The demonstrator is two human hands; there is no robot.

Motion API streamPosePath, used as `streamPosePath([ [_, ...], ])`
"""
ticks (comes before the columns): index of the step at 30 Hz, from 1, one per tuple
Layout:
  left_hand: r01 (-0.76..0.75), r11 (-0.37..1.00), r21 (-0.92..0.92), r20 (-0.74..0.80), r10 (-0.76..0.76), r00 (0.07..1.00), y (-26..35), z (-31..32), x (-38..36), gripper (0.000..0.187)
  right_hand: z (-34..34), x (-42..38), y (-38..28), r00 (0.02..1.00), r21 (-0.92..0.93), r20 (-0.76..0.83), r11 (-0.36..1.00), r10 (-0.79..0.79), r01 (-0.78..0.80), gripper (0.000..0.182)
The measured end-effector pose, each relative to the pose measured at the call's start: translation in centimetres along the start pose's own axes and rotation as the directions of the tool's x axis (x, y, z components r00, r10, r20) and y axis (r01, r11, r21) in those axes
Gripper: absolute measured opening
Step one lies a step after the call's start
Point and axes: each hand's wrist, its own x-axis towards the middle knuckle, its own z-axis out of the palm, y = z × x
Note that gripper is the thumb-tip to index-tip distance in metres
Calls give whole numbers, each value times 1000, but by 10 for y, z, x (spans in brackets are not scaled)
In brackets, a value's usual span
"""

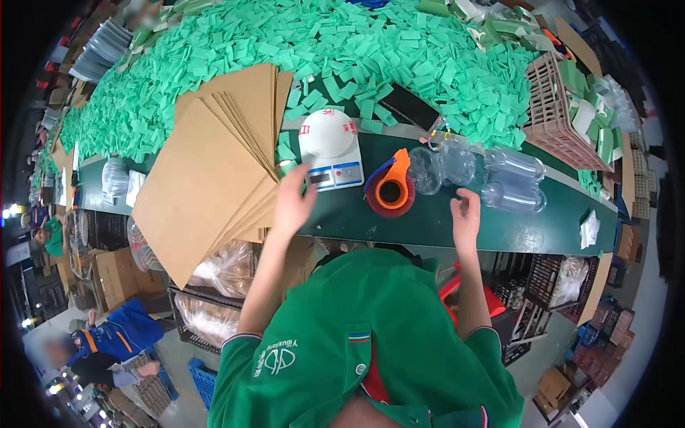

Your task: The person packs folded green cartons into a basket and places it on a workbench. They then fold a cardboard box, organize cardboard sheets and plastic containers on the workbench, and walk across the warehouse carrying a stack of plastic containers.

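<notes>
My left hand is just left of the white scale, near its display, with fingers apart and nothing in them. A round white dish with red marks sits on the scale. My right hand hovers over the front of the green table, its fingers curled but apart, below the clear plastic containers. Between the hands stands an orange tape dispenser or ring-shaped holder with a dark opening. Brown cardboard sheets lie fanned out beside my left hand.
Green pieces are heaped across the table's back. A black phone lies behind the containers. Clear bottles and a pink crate are at right. Crates with bagged items stand below. Another person is at lower left.
</notes>
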Motion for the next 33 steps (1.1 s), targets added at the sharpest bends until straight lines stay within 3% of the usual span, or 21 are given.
streamPosePath([
  [1,-32,999,-21,9,32,999,13,14,4,38,3,3,16,999,6,17,1000,29,-29,28],
  [2,54,995,-89,153,-40,987,29,20,7,38,9,6,29,998,13,36,999,51,-52,33],
  [4,-32,997,-71,183,45,982,47,40,4,36,27,8,45,992,-47,119,998,-41,47,44],
  [5,-50,994,-101,193,69,979,53,49,1,33,35,8,43,985,-66,171,998,-4,16,48],
  [6,-63,992,-113,181,83,980,56,57,-1,30,45,7,44,977,33,212,999,18,-26,49],
  [7,-65,992,-110,183,85,979,55,65,-7,29,57,9,60,970,15,227,996,-88,87,47],
  [8,-54,994,-93,174,70,982,53,69,-13,28,60,10,47,966,191,252,982,-53,3,44],
  [9,19,998,-68,287,1,958,53,64,-15,36,66,12,52,959,207,281,975,24,-85,41],
  [10,60,996,-62,281,-40,959,53,57,-19,35,70,17,60,946,237,324,970,-18,-63,38],
  [11,97,994,-49,223,-84,971,53,52,-28,35,65,16,49,942,119,334,989,39,-83,36],
  [13,108,994,-12,52,-107,993,45,38,-45,34,73,31,85,959,186,281,982,-31,-22,27],
  [15,85,995,53,-117,-78,990,34,23,-56,33,67,47,76,950,27,304,998,-67,61,22],
  [18,287,957,41,-128,-279,952,31,-19,-66,32,68,67,52,950,-38,304,996,-65,80,21],
  [19,286,958,31,-217,-273,937,25,-26,-73,31,73,70,36,957,-64,264,988,-119,141,19],
  [20,260,965,23,-312,-240,919,18,-34,-80,31,81,72,17,949,4,281,988,-146,151,18],
  [22,323,945,-44,-345,-318,883,16,-60,-91,30,99,74,-28,928,134,314,977,-198,163,17],
  [26,378,923,-74,-461,-367,808,-8,-84,-106,28,164,64,-120,810,245,384,895,-443,373,12],
  [27,355,930,-99,-496,-355,792,-10,-92,-106,26,179,55,-149,765,343,482,896,-427,284,12],
  [29,343,937,-61,-478,-329,814,-14,-109,-103,25,212,34,-186,634,390,476,792,-609,469,14],
  [31,286,957,-41,-507,-267,820,-23,-115,-99,23,236,1,-228,467,495,491,677,-735,545,8],
  [33,265,964,-11,-488,-237,840,-28,-122,-99,22,253,-28,-249,326,549,574,648,-752,529,9],
])
